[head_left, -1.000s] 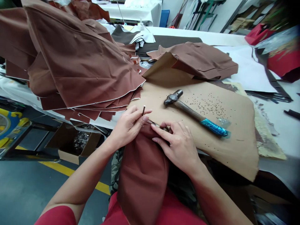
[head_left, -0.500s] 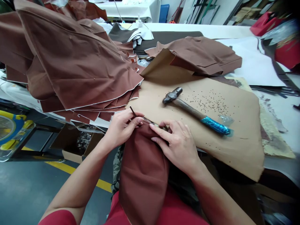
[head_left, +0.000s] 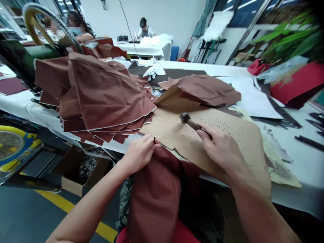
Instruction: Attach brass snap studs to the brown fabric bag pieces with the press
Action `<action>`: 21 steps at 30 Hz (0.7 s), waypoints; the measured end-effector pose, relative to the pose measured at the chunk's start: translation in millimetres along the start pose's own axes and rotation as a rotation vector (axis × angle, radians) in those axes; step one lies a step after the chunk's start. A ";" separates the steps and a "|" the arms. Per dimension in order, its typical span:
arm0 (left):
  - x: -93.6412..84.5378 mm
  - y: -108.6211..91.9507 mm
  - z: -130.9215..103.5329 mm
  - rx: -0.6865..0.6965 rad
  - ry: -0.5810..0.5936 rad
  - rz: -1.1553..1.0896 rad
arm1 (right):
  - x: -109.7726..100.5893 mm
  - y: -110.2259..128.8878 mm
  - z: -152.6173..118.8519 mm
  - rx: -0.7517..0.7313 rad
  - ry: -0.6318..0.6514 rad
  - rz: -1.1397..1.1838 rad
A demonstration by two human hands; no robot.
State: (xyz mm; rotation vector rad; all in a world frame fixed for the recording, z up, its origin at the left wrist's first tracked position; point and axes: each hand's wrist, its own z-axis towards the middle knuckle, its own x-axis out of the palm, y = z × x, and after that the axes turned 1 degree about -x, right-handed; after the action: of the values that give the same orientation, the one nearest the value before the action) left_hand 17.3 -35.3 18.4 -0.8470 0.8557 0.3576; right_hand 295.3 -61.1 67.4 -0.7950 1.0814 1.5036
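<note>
My left hand (head_left: 140, 152) is closed around a thin, dark hole punch (head_left: 154, 138) at the table's front edge. The punch stands roughly upright, its lower end hidden by my fingers. Beneath that hand, a reddish-brown leather piece (head_left: 154, 197) runs from the table edge down over my lap. My right hand (head_left: 222, 148) grips the wooden handle of a hammer (head_left: 193, 125), with the metal head pointing left above the brown board (head_left: 167, 126). Small dark punched bits (head_left: 222, 125) are scattered over the board.
A stack of leather pieces (head_left: 113, 98) lies to the left, and another leather piece (head_left: 210, 87) at the board's back. White sheets (head_left: 245, 94) and a red item (head_left: 296, 84) are on the right. Below left stands a cardboard box (head_left: 73, 184). People (head_left: 145, 30) sit farther back.
My right hand has left the leather and picked up the hammer from the board. My left hand keeps the punch, which is now more upright. The view has tilted up.
</note>
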 end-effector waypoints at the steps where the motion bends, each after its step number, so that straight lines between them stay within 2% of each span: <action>1: 0.3 -0.4 0.4 0.003 0.006 0.019 | -14.6 9.4 -4.4 -0.036 -0.070 0.087; 4: 0.8 -0.9 1.5 0.002 0.008 0.044 | -57.2 42.9 -23.4 -0.191 -0.397 0.194; 5: 1.2 -0.6 1.7 0.000 0.005 0.050 | -66.7 53.1 -28.6 -0.268 -0.450 0.177; 6: 1.9 0.0 2.1 -0.001 0.000 0.058 | -72.5 61.6 -32.3 -0.352 -0.444 0.144; 7: 2.9 1.0 2.7 0.005 -0.005 0.062 | -74.5 68.2 -34.2 -0.429 -0.380 0.103; 8: 4.1 2.3 3.6 0.011 -0.011 0.053 | -73.1 72.6 -34.5 -0.484 -0.263 0.063; 10: 7.0 5.3 6.5 -0.021 -0.043 -0.069 | -63.4 74.1 -32.0 -0.485 -0.045 0.016; 11: 8.3 6.7 8.2 -0.071 -0.063 -0.185 | -56.5 71.3 -30.0 -0.444 0.007 0.018; 13: 9.3 8.0 11.5 -0.189 -0.087 -0.425 | -41.1 59.3 -25.7 -0.344 0.001 0.046; 15: 7.8 6.8 13.1 -0.207 -0.070 -0.500 | -24.5 40.5 -21.3 -0.242 -0.066 0.010; 19: 2.8 0.8 11.1 0.013 0.036 -0.299 | 7.2 -2.3 -12.5 -0.034 -0.121 -0.255; 21: 3.1 -0.3 9.4 0.046 0.071 -0.250 | 16.5 -16.9 -8.9 -0.018 -0.133 -0.298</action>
State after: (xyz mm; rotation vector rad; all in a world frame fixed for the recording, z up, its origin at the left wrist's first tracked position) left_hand 24.2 -28.3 19.6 -0.9162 0.8090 0.0886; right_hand 307.7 -62.9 45.5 -0.8175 0.8124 1.2946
